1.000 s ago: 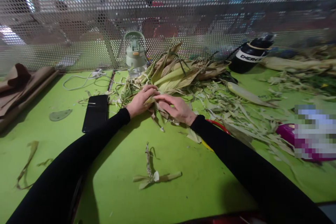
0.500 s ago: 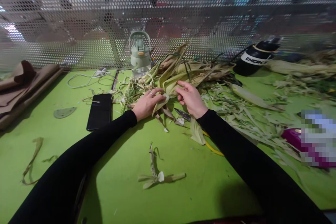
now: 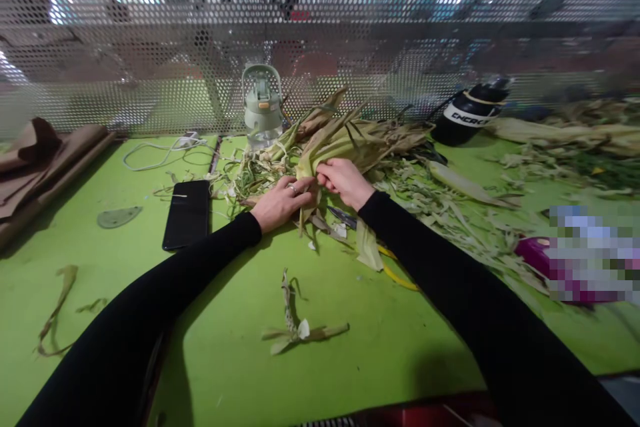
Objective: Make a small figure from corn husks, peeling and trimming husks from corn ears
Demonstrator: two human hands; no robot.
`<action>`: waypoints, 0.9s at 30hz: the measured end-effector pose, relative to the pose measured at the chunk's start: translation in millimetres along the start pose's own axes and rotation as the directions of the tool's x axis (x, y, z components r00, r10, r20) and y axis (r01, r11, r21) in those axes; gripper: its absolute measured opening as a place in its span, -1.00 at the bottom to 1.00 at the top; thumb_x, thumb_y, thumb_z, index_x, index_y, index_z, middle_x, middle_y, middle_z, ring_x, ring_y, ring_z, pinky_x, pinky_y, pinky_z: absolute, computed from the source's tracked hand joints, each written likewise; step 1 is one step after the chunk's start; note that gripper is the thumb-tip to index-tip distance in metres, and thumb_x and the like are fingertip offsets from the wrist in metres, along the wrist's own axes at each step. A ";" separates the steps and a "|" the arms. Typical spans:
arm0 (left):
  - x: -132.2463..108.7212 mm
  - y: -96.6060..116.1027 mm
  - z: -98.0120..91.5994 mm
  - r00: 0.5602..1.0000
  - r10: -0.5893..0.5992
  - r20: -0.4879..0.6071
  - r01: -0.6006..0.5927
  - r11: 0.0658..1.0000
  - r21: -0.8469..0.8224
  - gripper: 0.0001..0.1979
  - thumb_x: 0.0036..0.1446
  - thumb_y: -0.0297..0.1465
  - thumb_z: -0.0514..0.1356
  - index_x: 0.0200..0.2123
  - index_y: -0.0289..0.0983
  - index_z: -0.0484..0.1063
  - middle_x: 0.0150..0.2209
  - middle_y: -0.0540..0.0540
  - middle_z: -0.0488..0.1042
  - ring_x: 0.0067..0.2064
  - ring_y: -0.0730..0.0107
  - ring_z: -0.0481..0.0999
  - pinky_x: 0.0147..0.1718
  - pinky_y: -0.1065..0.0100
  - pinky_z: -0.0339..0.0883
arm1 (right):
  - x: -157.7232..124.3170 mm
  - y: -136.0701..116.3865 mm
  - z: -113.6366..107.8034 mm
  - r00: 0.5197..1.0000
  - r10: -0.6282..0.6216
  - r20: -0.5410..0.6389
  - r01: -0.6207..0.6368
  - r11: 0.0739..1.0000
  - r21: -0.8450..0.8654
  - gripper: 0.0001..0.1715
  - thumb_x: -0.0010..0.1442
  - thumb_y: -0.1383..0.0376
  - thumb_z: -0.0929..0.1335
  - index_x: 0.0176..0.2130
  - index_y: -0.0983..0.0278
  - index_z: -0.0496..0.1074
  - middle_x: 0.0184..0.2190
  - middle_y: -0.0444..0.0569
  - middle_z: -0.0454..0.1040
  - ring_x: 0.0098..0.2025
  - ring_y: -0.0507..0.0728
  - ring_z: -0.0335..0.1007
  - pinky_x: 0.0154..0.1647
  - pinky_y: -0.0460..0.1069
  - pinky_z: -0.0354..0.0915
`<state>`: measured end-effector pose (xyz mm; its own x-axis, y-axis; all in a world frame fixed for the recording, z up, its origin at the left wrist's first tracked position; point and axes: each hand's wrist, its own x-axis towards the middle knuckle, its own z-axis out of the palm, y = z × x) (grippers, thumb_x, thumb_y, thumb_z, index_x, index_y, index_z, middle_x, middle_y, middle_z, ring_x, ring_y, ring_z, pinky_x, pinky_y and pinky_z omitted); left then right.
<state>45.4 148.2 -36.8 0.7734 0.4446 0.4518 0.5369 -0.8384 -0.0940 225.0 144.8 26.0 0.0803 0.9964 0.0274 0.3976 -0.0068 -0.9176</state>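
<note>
A bundle of pale green and brown corn husks (image 3: 350,137) lies at the centre, its near end between my hands. My left hand (image 3: 285,202) is closed on the base of the husks, a ring on one finger. Beside it, my right hand (image 3: 345,181) pinches the husk with fingers bent together. Scissors with yellow handles (image 3: 400,276) lie partly under my right forearm, a loose husk strip (image 3: 369,247) over them. Nearer the front, a small braided husk piece (image 3: 293,330) rests on the green table (image 3: 240,373).
A black phone (image 3: 187,215), white cable (image 3: 150,165) and brown paper (image 3: 47,167) are on the left. Behind stand a pale green bottle (image 3: 263,107) and perforated screen (image 3: 170,47). Rightward are a tilted black bottle (image 3: 465,117), husk scraps (image 3: 450,213) and a purple item (image 3: 535,255).
My right hand has moved left and closed on the husk near my left hand. The fingers of my left hand have drawn closer together. The view has shifted slightly.
</note>
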 end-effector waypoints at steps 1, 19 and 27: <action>0.5 0.3 -0.1 1.000 -0.006 -0.007 0.006 1.000 -0.006 -0.67 0.34 -0.46 0.06 0.12 -0.21 0.42 0.27 -0.24 0.32 0.09 0.11 0.35 0.04 0.09 0.40 | -5.5 1.3 1.7 0.999 -0.029 -0.019 0.029 0.999 -0.033 -0.62 0.16 0.38 0.31 -0.65 0.24 0.22 -0.72 -0.20 0.25 -0.71 -0.08 0.02 -0.66 -0.14 -0.02; 6.6 13.5 -8.9 0.928 -0.353 0.123 0.364 0.928 -0.082 -0.29 0.18 -0.48 0.09 0.39 -0.33 -0.01 0.30 -0.36 0.26 0.09 0.11 0.50 0.00 0.20 0.44 | -33.4 21.0 1.2 0.982 -0.171 -0.084 0.125 0.912 -0.391 -0.61 0.17 -0.04 0.36 -0.28 0.23 0.32 -0.49 -0.10 0.46 -0.44 0.10 0.36 -0.39 -0.04 0.21; 4.2 8.1 -1.9 0.936 -0.340 0.094 0.344 0.939 -0.026 -0.35 0.28 -0.47 0.05 0.41 -0.23 0.00 0.21 -0.26 0.41 0.00 0.22 0.57 -0.09 0.32 0.43 | -42.7 5.5 -13.1 0.980 -0.128 0.150 0.193 0.780 -0.595 -0.74 0.25 0.23 0.32 -0.48 0.20 0.33 -0.57 -0.09 0.43 -0.48 0.12 0.33 -0.39 -0.04 0.08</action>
<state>52.4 142.6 -34.1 0.5729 0.7309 0.3709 0.7613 -0.6422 0.0898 235.7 101.1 24.9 -0.1098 0.9903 0.0849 0.8694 0.1371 -0.4747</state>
